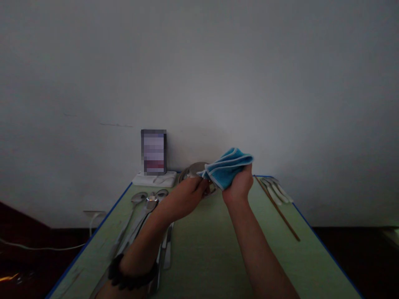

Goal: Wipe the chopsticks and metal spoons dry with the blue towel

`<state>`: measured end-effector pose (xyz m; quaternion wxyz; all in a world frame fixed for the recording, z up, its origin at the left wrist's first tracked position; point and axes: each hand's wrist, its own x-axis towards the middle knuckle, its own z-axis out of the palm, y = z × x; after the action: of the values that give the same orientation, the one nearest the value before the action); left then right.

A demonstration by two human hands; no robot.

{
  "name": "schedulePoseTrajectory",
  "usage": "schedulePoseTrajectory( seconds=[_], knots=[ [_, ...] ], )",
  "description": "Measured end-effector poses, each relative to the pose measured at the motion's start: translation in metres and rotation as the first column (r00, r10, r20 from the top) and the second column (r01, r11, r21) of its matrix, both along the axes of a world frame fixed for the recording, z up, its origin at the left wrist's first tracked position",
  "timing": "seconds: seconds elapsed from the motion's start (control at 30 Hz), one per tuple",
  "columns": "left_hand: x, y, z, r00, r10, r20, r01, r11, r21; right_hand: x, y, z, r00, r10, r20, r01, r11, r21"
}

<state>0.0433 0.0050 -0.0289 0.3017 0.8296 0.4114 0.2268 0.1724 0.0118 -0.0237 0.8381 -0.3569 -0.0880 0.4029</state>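
Green tabletop stood before pale wall. Blue cloth, one: at one o'clock, gripped by right hand. Left hand: curled by cloth's edge, exact hold could not be told. Metal spoons lay at ten o'clock.

Likely a home: household spoons on a green table against a scuffed wall.

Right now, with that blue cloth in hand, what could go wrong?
The blue cloth could drop if the right hand eases its grip. The black bracelet might snag the metal spoons seen beneath the left forearm. White-handled cutlery near the blue table edge might get knocked off.
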Motion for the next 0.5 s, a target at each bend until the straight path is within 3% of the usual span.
schedulePoseTrajectory(
  seconds=[0.1, 0.3, 0.5],
  knots=[
    [0.0012, 0.0, -0.0026, 1.0, -0.006, 0.003, 0.006, 1.0, 0.005, -0.0008, 0.0004, 0.0012, 0.997, 0.018, -0.069, -0.015, 0.999, 0.049],
    [0.001, -0.0024, -0.0026, 0.999, -0.034, -0.004, 0.034, 0.999, -0.008, 0.0011, 0.0023, -0.0033, 0.994, -0.077, 0.08, 0.082, 0.995, -0.055],
    [-0.0022, -0.0035, 0.0001, 0.998, -0.054, -0.023, 0.053, 0.998, -0.034, 0.0044, 0.005, -0.0067, 0.995, -0.096, 0.036, 0.099, 0.992, -0.08]
  ],
)
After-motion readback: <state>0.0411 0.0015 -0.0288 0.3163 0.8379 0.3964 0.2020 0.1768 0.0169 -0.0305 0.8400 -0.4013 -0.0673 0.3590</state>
